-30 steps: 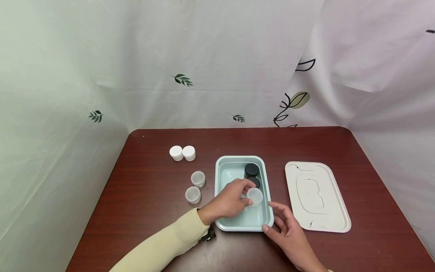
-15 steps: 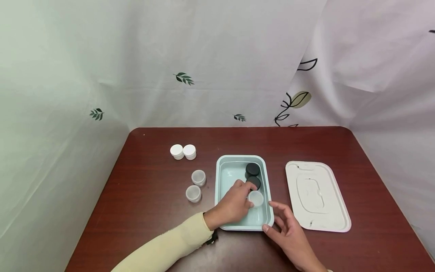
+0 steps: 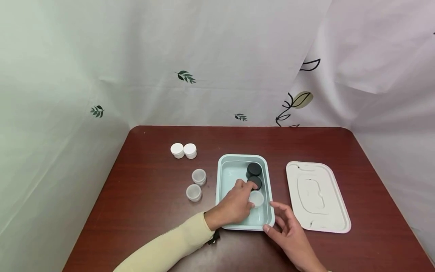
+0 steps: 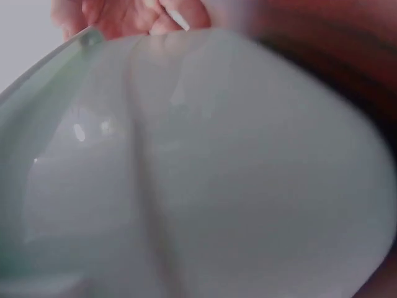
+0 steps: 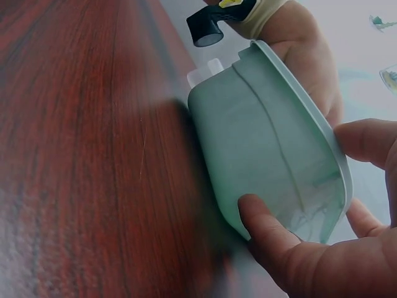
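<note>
In the head view, a pale blue rectangular tray [image 3: 221, 166] stands on the table. My left hand [image 3: 234, 204] reaches into it and holds a small jar with a frosted translucent lid [image 3: 256, 198] between thumb and fingers, low near the right wall. Behind that jar, two black-lidded jars [image 3: 254, 169] stand in a row along the same wall. My right hand [image 3: 289, 234] rests with spread, relaxed fingers against the tray's front right corner. In the right wrist view its thumb [image 5: 260, 223] touches the outer wall, and a finger meets the rim. The left wrist view shows mostly tray wall [image 4: 248, 155].
Left of the tray stand two frosted-lid jars [image 3: 194, 192]. Two white jars [image 3: 177, 150] sit side by side farther back. A white rectangular lid [image 3: 317, 196] lies flat to the right. Patterned white curtains [image 3: 217, 68] surround the dark red table [image 3: 149, 181].
My left hand has lowered the frosted-lid jar into the tray, moving it slightly toward me, clear of the nearer black jar. My right hand keeps its place at the tray's corner.
</note>
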Action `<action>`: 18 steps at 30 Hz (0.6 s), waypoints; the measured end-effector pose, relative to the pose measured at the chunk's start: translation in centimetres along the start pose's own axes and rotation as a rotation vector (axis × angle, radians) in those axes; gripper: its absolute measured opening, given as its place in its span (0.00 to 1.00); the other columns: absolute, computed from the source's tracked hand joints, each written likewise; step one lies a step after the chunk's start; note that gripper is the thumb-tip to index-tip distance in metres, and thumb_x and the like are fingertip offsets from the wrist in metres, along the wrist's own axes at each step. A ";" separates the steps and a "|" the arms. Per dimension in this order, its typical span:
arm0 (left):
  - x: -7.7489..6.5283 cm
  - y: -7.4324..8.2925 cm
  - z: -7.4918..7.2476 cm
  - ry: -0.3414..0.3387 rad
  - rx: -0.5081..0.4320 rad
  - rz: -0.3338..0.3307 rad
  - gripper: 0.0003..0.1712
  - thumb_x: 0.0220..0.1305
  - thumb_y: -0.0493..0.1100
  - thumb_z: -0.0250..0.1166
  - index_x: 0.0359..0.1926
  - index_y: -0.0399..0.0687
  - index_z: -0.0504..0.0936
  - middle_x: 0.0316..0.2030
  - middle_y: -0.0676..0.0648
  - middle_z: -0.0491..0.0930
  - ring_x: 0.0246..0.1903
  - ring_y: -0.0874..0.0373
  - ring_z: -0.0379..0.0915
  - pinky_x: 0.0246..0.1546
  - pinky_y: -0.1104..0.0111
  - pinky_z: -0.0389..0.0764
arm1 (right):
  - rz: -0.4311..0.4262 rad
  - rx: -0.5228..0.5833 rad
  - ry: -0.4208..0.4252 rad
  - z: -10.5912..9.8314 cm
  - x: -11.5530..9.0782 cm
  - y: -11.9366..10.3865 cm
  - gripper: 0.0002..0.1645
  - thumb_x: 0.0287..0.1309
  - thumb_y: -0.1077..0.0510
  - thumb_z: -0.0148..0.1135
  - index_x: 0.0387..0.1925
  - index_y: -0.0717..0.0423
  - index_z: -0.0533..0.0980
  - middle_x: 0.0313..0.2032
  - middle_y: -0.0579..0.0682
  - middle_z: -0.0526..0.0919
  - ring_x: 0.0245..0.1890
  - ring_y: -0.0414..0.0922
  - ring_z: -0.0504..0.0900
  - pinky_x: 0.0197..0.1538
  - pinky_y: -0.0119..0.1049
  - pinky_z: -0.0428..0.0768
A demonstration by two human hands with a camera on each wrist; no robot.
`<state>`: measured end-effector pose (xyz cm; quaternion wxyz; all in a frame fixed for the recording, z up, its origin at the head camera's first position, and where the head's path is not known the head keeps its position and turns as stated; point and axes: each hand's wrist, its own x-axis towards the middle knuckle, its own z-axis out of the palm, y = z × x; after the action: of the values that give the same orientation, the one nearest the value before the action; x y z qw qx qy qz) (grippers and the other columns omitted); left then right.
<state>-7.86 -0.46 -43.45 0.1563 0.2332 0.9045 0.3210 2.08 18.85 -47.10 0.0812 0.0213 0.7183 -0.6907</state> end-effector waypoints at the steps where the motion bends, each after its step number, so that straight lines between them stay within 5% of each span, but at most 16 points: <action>1: -0.1 0.0 -0.3 0.000 0.003 -0.003 0.27 0.70 0.37 0.70 0.66 0.48 0.74 0.53 0.44 0.73 0.41 0.58 0.76 0.47 0.69 0.79 | 0.000 -0.002 0.001 0.0 0.0 0.0 0.39 0.66 0.67 0.69 0.74 0.56 0.62 0.69 0.65 0.69 0.62 0.41 0.82 0.55 0.28 0.84; 6: -0.9 -0.1 -3.0 0.041 -0.026 0.025 0.25 0.70 0.38 0.71 0.65 0.45 0.76 0.52 0.42 0.75 0.43 0.55 0.78 0.48 0.66 0.80 | -0.007 -0.004 -0.001 -0.1 0.0 0.1 0.39 0.66 0.68 0.69 0.73 0.56 0.63 0.69 0.65 0.69 0.62 0.42 0.82 0.56 0.29 0.84; 11: -2.0 -1.6 -6.5 0.182 -0.186 0.056 0.23 0.67 0.34 0.71 0.62 0.40 0.80 0.51 0.39 0.80 0.51 0.48 0.82 0.54 0.61 0.85 | -0.038 0.001 -0.008 -0.3 0.0 0.3 0.39 0.64 0.70 0.69 0.72 0.59 0.63 0.68 0.65 0.71 0.62 0.42 0.83 0.56 0.29 0.84; 18: -4.2 -5.0 -9.9 0.278 -0.353 -0.050 0.23 0.67 0.32 0.70 0.62 0.41 0.81 0.57 0.40 0.83 0.59 0.45 0.83 0.62 0.55 0.83 | -0.052 0.002 -0.018 -0.3 0.1 0.5 0.39 0.65 0.70 0.69 0.72 0.60 0.63 0.67 0.66 0.72 0.62 0.42 0.83 0.55 0.29 0.84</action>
<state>-10.18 -11.12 -38.84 0.0764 0.1334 0.8527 0.4993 2.02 19.16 -47.56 0.0699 -0.0035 0.7172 -0.6934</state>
